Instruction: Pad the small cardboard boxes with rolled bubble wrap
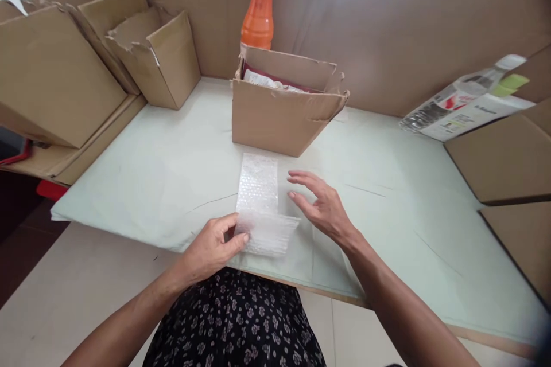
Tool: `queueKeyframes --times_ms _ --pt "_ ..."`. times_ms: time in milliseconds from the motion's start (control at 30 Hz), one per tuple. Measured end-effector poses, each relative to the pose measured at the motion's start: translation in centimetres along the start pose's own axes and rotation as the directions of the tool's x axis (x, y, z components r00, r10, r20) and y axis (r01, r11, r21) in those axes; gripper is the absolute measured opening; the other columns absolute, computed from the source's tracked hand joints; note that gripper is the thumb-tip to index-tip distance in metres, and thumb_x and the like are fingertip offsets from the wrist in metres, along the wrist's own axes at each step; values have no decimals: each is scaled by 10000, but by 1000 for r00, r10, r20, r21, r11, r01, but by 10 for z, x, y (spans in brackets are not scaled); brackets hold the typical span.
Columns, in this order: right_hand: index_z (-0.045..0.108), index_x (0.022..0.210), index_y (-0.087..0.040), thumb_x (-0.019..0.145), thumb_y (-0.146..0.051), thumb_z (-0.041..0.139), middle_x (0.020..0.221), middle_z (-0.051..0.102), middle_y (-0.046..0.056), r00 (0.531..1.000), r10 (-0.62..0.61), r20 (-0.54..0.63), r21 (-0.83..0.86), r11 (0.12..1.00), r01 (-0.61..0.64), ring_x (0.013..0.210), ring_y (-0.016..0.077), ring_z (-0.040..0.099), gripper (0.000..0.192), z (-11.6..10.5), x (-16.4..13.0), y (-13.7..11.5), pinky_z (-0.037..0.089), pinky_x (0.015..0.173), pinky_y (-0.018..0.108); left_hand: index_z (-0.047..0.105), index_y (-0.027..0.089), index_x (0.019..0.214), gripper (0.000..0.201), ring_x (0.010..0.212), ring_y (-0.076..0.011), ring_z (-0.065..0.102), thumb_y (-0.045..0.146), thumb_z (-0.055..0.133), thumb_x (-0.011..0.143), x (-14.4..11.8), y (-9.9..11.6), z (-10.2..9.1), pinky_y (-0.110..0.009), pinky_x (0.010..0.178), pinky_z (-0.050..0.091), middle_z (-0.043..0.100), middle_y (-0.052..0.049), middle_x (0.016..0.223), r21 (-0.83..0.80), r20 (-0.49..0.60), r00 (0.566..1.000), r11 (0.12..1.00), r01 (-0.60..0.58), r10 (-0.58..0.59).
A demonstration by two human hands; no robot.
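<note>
a person's left hand (212, 245) pinches the near end of a bubble wrap strip (262, 202) lying on the pale table (142, 178), while the right hand (322, 206) hovers beside it, fingers spread, before an open cardboard box (282, 112).

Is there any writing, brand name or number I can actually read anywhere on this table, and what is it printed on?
None can be read.
Printed packet at the right: it carries print in black, red and yellow, too small and blurred to read.
Orange bottle: no label text shows.
Open cardboard box: plain sides; the packets inside show no legible print.
Bubble wrap: no print.
</note>
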State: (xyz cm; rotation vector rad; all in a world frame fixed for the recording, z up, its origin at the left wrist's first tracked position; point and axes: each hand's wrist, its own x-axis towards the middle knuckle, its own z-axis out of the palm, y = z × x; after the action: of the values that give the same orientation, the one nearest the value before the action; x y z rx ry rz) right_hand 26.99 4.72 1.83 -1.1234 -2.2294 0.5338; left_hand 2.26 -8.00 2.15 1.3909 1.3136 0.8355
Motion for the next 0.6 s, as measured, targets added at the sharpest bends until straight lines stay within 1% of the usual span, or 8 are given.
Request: queueKeyframes --times_ms 100,200,267,367,433,467,533,600 --pt "671 1145 -282 961 -313 597 1254 725 66 996 33 -83 52 998 -29 1187 274 673 201 -14 -24 -14 516 1013 494 692 198 957 165 695 -160 574 271 562 885 12 0 0 -264 627 441 638 0 768 121 -95 995 993 7 4" --pt "663 1166 -287 954 -254 606 1233 732 67 993 -38 -110 46 998 43 1159 264 685 222 -16 -41 -29 536 981 473 660 194 1149 316 633 -145 537 246 562 853 26 -4 1 -262 602 406 603 28 727 239 -198 980 971 24 25" --pt "658 1187 -282 942 -245 616 1245 724 79 990 -130 -46 20 991 131 1139 267 686 251 -8 -49 -36 543 942 473 606 192 1284 449 607 -144 532 245 570 840 33 -10 3 -265 597 407 598 39 713 290 -237 971 956 36 35" --pt "644 1237 -243 916 -299 649 1313 688 120 961 -246 128 -23 968 251 1138 295 664 325 9 -58 -41 534 908 495 548 201 1382 541 612 -154 561 243 582 843 37 -19 4 -276 615 435 619 36 723 357 -231 972 933 46 41" --pt "644 1250 -203 912 -313 659 1346 666 152 934 -287 213 -68 949 308 1151 321 645 356 21 -61 -42 521 907 518 514 217 1424 585 674 -170 609 237 599 845 36 -22 4 -293 661 475 667 10 817 404 -255 964 914 42 69" --pt "654 1234 -191 920 -293 649 1340 670 157 925 -302 229 -94 939 330 1153 328 641 330 26 -62 -42 517 906 522 497 224 1440 601 738 -185 637 241 610 850 34 -22 4 -307 701 500 690 -14 905 429 -286 953 903 31 103" --pt "682 1174 -195 953 -226 599 1281 707 137 925 -315 213 -132 929 347 1132 313 649 238 32 -62 -42 513 897 505 472 232 1460 603 933 -225 666 270 630 879 26 -22 3 -346 807 535 684 -75 1131 473 -333 918 880 -36 216" --pt "697 1132 -215 982 -186 547 1195 745 104 939 -300 170 -122 939 322 1076 276 670 214 35 -61 -43 515 879 470 462 234 1464 591 1136 -269 626 308 647 907 13 -20 1 -397 929 530 630 -119 1298 508 -288 892 845 -165 347"
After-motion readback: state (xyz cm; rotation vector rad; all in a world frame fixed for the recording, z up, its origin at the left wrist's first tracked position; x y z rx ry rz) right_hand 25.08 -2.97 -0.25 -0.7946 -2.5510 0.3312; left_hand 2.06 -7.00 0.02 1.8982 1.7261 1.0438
